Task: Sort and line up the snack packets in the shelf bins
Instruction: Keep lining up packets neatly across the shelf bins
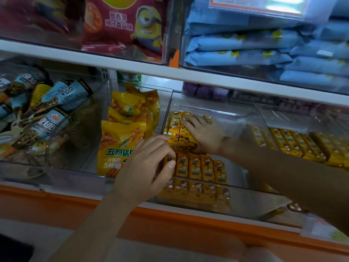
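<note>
A clear bin in the middle of the lower shelf holds rows of small yellow snack packets. My left hand is at the left end of the front row, its fingers and thumb curled round the leftmost packets there. My right hand reaches in from the right and lies flat with straight fingers on the packets at the back, pressing on them. My right forearm hides part of the bin's right side.
Larger yellow bags fill the bin just left. Blue cone packets lie in the far-left bin. Yellow bars line the right bin. The shelf above carries blue packets and red bags. An orange shelf edge runs below.
</note>
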Tool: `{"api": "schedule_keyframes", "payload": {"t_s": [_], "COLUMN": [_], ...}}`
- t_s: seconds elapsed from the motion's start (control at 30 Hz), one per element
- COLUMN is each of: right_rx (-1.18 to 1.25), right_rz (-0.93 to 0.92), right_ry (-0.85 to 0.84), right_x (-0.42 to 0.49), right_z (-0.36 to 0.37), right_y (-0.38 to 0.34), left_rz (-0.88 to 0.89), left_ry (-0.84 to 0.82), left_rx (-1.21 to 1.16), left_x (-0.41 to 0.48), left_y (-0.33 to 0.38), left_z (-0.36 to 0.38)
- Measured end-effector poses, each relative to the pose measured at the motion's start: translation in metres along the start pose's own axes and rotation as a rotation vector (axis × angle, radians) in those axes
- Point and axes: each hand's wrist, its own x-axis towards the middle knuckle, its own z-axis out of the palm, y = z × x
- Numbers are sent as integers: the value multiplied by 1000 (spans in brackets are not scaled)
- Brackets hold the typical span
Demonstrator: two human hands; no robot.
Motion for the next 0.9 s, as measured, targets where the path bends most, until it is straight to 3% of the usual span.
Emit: {"api": "schedule_keyframes", "payload": {"t_s": [0.17,0.27,0.33,0.4,0.47,0.53,0.57,0.67,0.9], "right_rx": [-3,171,444,780,1166,1599,1706,1627,1560], "right_rz": [-5,-7,129,402,657,744,777,864,793], "right_ry": [5,-49,0,36,-67,-157,-158,-121,-128], "right_x": [3,-6,-19,-27,-28,-20,-14,0,-22], "right_z": [2,-5,-16,-26,-31,-33,-31,-26,-43], "right_y": [3,9,13,14,11,4,2,-2,2], "left_rz": [9,9,11,16,17,21,20,24,29], "left_ry": [15,12,10,20,27,28,29,26,32], "left_rx": [-6,-8,-10,-3,-8,-14,-15,-13,-2], "left_x": [0,0,0,1,1,0,0,0,0], "left_y": [-1,-1,-1,-1,-2,-2,-2,-1,-1], "left_z": [1,1,1,1,2,2,2,2,2]}}
